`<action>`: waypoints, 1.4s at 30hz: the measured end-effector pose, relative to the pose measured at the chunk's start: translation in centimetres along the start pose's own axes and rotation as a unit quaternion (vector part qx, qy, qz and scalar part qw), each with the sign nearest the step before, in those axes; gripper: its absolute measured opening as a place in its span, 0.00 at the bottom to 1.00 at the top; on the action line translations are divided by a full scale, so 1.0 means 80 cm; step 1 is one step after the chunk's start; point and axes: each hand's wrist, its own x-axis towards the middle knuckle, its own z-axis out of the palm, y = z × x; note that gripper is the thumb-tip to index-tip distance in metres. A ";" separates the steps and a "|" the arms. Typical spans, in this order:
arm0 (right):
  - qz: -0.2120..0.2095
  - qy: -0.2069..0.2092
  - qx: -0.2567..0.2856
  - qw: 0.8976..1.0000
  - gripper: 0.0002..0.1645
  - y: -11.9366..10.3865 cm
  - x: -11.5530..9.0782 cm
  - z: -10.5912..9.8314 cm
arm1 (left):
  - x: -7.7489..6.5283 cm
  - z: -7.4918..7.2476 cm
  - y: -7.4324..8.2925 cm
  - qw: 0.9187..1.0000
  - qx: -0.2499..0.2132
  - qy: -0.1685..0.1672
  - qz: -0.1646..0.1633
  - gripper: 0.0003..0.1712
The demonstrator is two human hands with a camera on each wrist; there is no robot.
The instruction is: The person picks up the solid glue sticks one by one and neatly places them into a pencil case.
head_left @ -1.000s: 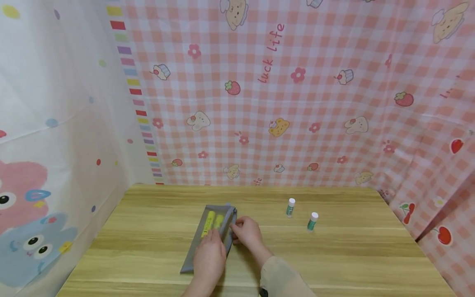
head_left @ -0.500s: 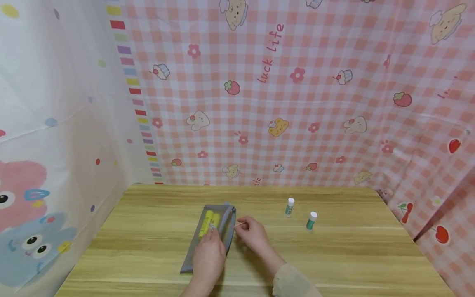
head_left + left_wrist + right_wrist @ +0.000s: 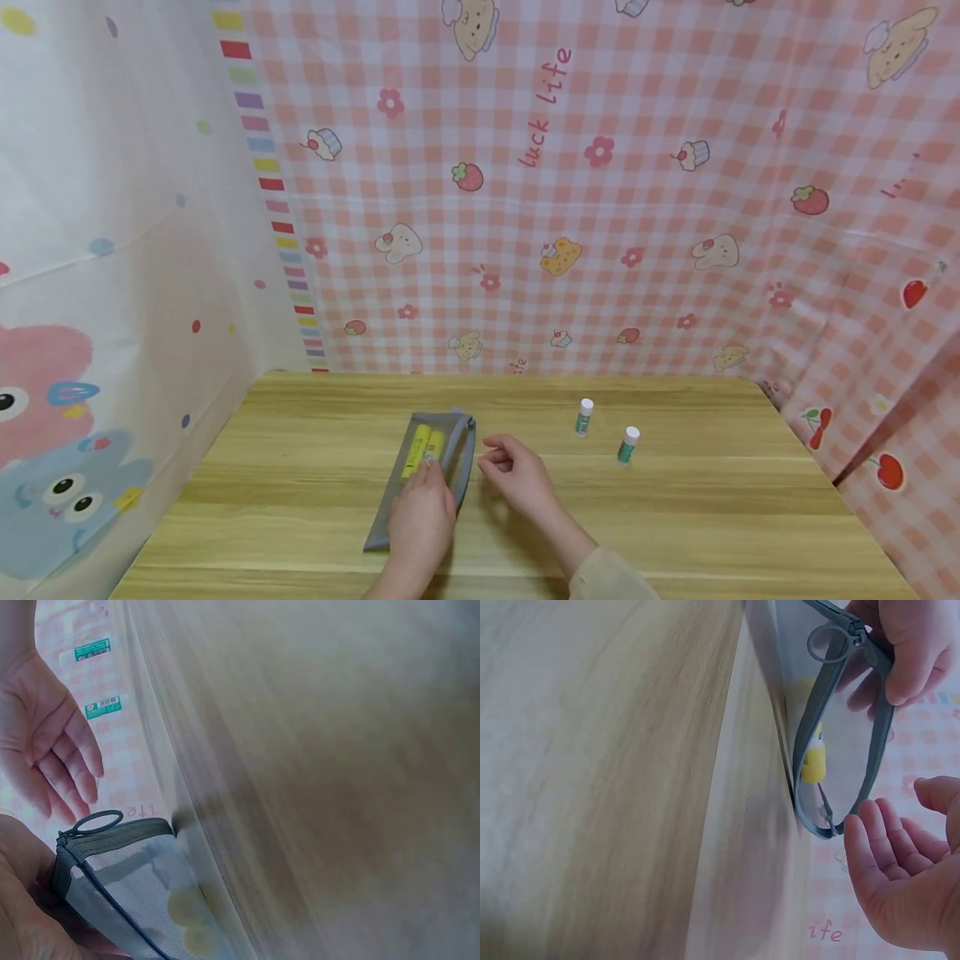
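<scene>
Just below frame centre, grey mesh pouch [image 3: 452,450] slants lower left to upper right; left hand [image 3: 422,512] grips it; right hand [image 3: 521,477], empty, fingers loose, sits just right of its open side.

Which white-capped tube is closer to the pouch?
The left tube in the head view, set farther back; the right tube stands nearer the front and farther from the pouch.
</scene>
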 end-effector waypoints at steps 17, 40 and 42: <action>-0.021 0.055 0.005 0.998 0.19 -0.006 -0.025 -0.038 | -0.001 0.002 0.000 1.000 -0.006 0.009 0.001 0.18; -0.130 0.148 -0.088 0.976 0.29 0.016 -0.054 -0.118 | -0.001 0.004 0.000 1.000 -0.003 0.029 0.011 0.17; -0.138 0.159 -0.096 0.973 0.30 0.017 -0.055 -0.123 | -0.001 0.005 -0.001 1.000 -0.003 0.028 0.010 0.17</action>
